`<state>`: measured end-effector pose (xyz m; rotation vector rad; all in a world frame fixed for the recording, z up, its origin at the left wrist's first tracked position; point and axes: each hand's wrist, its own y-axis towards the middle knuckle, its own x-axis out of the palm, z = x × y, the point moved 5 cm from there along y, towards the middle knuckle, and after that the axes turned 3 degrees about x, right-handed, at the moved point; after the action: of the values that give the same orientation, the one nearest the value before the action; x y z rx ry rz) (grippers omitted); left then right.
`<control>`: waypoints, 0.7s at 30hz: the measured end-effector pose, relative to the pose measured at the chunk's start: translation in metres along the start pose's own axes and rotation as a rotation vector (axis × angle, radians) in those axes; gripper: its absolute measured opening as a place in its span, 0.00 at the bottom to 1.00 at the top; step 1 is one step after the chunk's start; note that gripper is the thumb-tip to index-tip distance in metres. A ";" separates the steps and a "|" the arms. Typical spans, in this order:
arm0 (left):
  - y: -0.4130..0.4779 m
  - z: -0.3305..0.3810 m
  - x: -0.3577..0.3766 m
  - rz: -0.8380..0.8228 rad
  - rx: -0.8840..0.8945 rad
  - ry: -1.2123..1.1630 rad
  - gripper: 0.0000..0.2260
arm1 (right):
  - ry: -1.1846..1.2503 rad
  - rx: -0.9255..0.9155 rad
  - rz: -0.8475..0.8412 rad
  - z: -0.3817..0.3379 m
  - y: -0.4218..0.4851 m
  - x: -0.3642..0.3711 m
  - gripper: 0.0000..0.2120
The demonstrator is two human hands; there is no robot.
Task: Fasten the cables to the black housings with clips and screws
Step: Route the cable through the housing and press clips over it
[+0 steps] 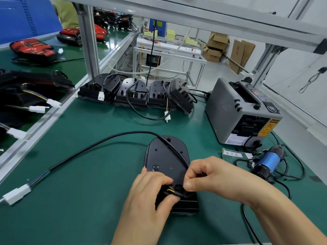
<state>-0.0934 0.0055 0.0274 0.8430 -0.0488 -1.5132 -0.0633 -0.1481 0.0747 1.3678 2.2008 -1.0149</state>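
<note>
On the green tabletop (88, 218), close to its near edge, we see a black housing (168, 160) lying flat with its rounded end toward the far side. The left hand (150, 190) grips its near end, fingers curled, thumb pressing on thin yellow wires (170, 190). The right hand (208, 177) pinches the cable (131, 132) between thumb and curled fingers at the housing's right edge. From that pinch the cable runs across the housing, loops off its far end and sweeps left over the tabletop to a white plug (16, 194) near the left edge. Along the far edge stands a row (131, 93) of more housings, leaning on one another, their cords and white plugs trailing onto the tabletop. A grey tape machine (224, 106) sits at the right edge. Just nearer us, a blue tool (269, 160) lies on its side among black cords. We cannot tell whether a clip or screw lies under the fingers.
</note>
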 end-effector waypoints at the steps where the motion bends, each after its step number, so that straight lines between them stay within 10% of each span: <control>1: 0.000 -0.001 0.000 -0.008 0.005 0.004 0.11 | -0.029 0.006 -0.019 -0.001 0.001 0.001 0.05; 21: -0.003 -0.004 0.002 -0.032 -0.010 -0.041 0.12 | -0.269 0.072 -0.094 -0.012 0.018 -0.002 0.07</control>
<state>-0.0932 0.0063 0.0221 0.8079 -0.0579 -1.5597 -0.0455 -0.1360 0.0771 1.0916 2.0611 -1.2437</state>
